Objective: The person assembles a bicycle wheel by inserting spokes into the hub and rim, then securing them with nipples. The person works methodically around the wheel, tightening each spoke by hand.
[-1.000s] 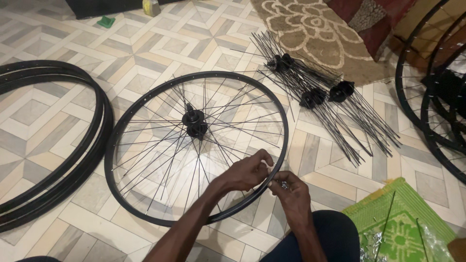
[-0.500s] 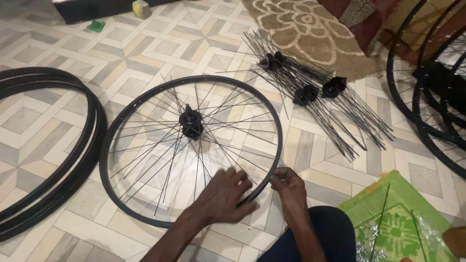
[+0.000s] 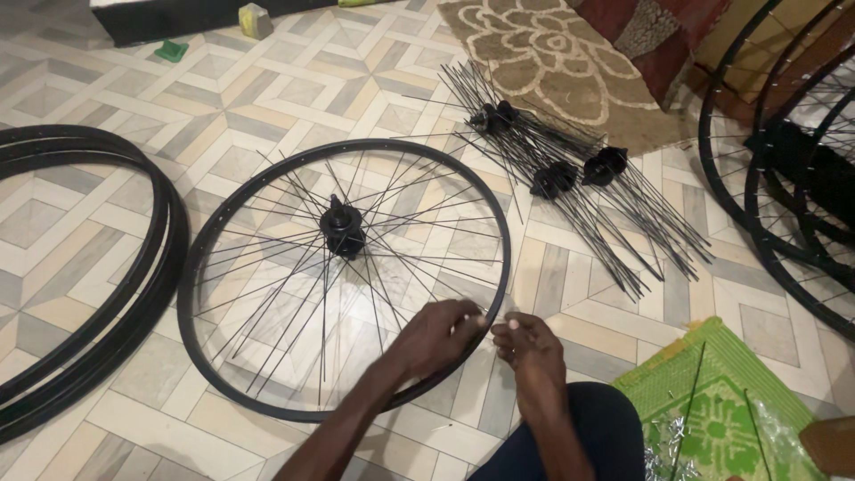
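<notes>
Since a moment ago the left hand point(image 3: 436, 337) has come back to the near edge of the wheel rim point(image 3: 214, 232) lying on the floor, fingers pinched at a spoke end, meeting the right hand point(image 3: 527, 343), pinched just outside it.

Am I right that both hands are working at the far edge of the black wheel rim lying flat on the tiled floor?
Not quite. The head view shows the left hand and right hand at the near edge of the black wheel rim, the side closest to the person. The rest holds: the rim lies flat on the tiled floor.
</notes>
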Available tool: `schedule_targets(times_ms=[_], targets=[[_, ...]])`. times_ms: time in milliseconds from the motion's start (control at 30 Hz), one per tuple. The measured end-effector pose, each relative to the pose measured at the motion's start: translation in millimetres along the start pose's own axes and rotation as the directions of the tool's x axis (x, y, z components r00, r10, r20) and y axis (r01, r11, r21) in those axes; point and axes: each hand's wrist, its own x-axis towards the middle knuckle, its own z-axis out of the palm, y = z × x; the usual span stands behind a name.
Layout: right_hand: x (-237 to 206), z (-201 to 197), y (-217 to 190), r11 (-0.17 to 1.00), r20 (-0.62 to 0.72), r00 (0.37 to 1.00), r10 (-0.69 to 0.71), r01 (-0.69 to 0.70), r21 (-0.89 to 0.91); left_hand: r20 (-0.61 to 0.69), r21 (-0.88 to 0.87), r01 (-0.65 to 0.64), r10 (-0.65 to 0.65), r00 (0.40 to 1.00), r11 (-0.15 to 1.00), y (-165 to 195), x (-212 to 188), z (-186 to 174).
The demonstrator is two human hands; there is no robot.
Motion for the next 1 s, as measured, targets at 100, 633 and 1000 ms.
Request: schedule_targets(times_ms=[100, 633, 1000], targets=[[-5, 1, 0, 0.997, 0.044, 0.999, -0.033, 0.035, -0.066, 0.131, -0.107, 0.008, 0.006, 0.991, 0.994, -8, 13, -8], [-32, 17, -29, 0.983, 0.068, 0.991, -0.112, 0.120, -0.141, 0.263, -0.351, 0.318, -0.233, 0.936, 0.881, 11, 10, -31], [-27, 15, -14, 0.939, 0.114, 0.973, -0.200, 0.224, -0.261, 0.280, -0.323, 0.273, -0.184, 0.942, 0.906, 5, 13, -27]])
